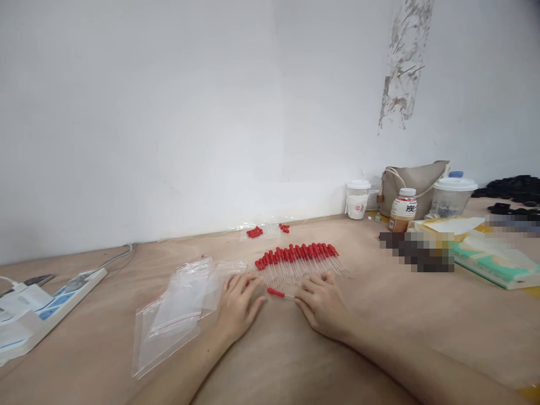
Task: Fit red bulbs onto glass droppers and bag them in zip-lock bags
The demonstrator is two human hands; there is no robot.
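My right hand (323, 304) pinches the clear tube of a dropper (276, 292) whose red rubber bulb points left. My left hand (240, 304) lies low over the table beside the plastic bags, thumb apart from the fingers. A small red piece (247, 283) shows at its fingers; whether they touch it I cannot tell. Just beyond both hands, a row of red-bulbed droppers (295, 261) lies side by side, bulbs away from me. Clear zip bags (181, 298) overlap to the left. Near the wall are loose red bulbs (254, 232) on clear plastic, with a smaller group (284, 228) beside them.
A white power strip (63, 304) with plugs and a cable stands at the left. Toward the back right are a lidded paper cup (358, 201), a drink bottle (403, 211), a grey bag (415, 180), a clear lidded cup (451, 198) and a green tissue pack (493, 264).
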